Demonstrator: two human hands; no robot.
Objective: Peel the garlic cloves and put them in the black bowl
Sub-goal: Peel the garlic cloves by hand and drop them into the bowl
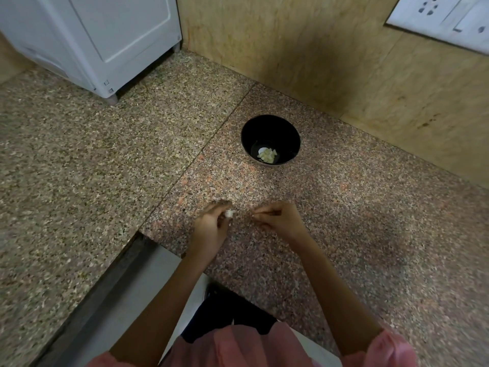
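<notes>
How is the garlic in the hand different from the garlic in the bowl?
The held garlic, pinched by the left hand, is one white piece. The bowl garlic is several yellowish pieces lying loose in the black bowl. Both are small and pale.

We see one view only, from a wide-angle camera worn on the person's head. It faces forward and steeply down onto a countertop [79,181]. The left hand [211,226] and right hand [280,221] sit close below us; the black bowl [270,128] lies farther ahead, near the wall [317,49].
</notes>
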